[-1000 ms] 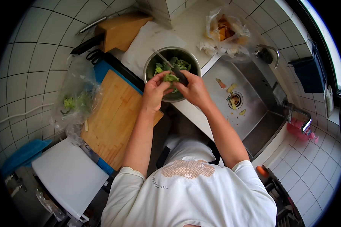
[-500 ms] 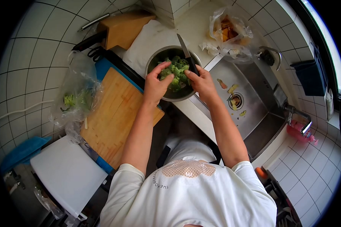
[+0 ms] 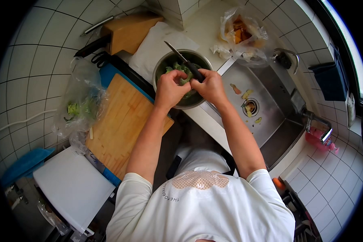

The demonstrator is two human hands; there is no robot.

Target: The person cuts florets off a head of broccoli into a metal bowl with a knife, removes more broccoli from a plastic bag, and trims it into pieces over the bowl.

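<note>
A metal bowl (image 3: 160, 64) holds green broccoli pieces (image 3: 174, 67). Over its near side, my left hand (image 3: 171, 89) is closed with its fingers curled round a piece of broccoli, mostly hidden by them. Beside it, almost touching, my right hand (image 3: 209, 86) grips the black handle of a knife (image 3: 178, 53). The blade points up and to the left across the bowl. To the left of the bowl lies a wooden cutting board (image 3: 123, 121).
The steel sink (image 3: 246, 117) at the right has peelings round its drain. Plastic bags stand at the back (image 3: 240, 34) and at the left (image 3: 82, 101), the left one with broccoli in it. A knife block (image 3: 133, 32) stands behind the board. A faucet (image 3: 318, 119) reaches over the sink's right side.
The knife blade has swung from pointing up to pointing up-left. My hands have come together, and the left fingers have closed round a broccoli piece.
</note>
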